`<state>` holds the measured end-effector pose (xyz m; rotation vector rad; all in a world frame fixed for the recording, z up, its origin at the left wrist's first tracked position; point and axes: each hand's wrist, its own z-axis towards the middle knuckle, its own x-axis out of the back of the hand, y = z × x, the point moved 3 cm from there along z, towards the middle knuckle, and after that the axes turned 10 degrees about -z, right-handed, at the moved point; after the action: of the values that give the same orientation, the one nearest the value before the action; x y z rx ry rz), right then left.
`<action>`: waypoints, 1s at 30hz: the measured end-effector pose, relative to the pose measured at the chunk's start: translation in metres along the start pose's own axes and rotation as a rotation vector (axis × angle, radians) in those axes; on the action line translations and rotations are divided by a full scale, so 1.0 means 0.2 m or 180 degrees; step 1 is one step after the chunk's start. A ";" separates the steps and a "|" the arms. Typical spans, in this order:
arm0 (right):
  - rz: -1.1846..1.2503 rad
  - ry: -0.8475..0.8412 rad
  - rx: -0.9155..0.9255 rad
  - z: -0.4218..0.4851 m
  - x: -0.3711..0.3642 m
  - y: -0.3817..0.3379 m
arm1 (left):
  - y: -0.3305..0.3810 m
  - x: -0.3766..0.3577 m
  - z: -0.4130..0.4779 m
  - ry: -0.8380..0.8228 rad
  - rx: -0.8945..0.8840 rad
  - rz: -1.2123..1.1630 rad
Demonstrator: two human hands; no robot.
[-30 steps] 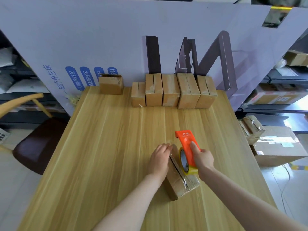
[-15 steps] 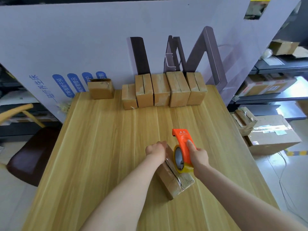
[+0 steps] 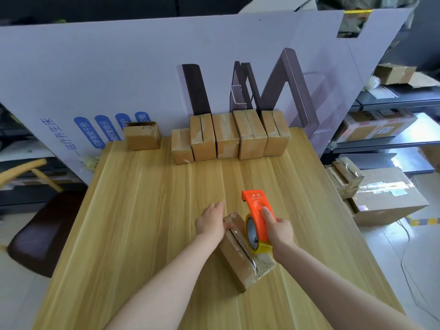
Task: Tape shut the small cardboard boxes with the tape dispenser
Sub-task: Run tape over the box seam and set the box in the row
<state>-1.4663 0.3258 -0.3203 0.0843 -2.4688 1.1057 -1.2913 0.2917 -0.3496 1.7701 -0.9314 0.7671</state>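
Head view: taping one small cardboard box on a wooden table.
The small cardboard box (image 3: 247,258) lies at an angle on the near middle of the table (image 3: 142,210), with clear tape visible over its top seam. The left hand (image 3: 210,220) rests against the far left end of the box, fingers extended and thumb touching the top. The right hand (image 3: 277,231) grips the orange tape dispenser (image 3: 256,208), index finger laid along its body and the other fingers wrapped round it. The yellowish tape roll (image 3: 252,232) sits on the box top. At the far table edge a row of five boxes (image 3: 228,136) stands side by side and touching, with a single box (image 3: 142,135) apart to their left. A white printed board (image 3: 119,67) stands behind them. Larger cartons (image 3: 385,196) sit on the floor to the right.
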 end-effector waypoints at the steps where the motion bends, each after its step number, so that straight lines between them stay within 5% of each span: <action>1: -0.0006 0.0004 0.0013 0.00 0.00 0.00 | -0.06 0.00 -0.03 0.0254 -0.0023 -0.0098; 9: -0.0092 -0.0004 -0.0066 0.02 0.00 -0.01 | -0.21 -0.14 -0.16 0.0543 0.0817 -0.1906; 15: -0.0095 -0.0023 -0.0062 0.02 -0.01 0.00 | -0.15 -0.23 -0.30 0.1409 0.1367 -0.2938; 20: -0.0159 -0.0039 -0.0038 0.02 -0.02 0.01 | -0.14 -0.30 -0.36 0.1558 0.1223 -0.2827; 25: -0.0182 -0.0083 -0.0050 0.02 -0.01 0.00 | -0.17 -0.32 -0.33 0.1361 0.1651 -0.2915; 30: -0.0145 -0.0113 -0.0063 0.02 0.00 0.01 | -0.16 -0.36 -0.40 0.2115 0.1877 -0.3652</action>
<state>-1.4678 0.3236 -0.3241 0.1548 -2.4958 1.0695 -1.3077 0.3939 -0.3967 1.9253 0.8068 0.7613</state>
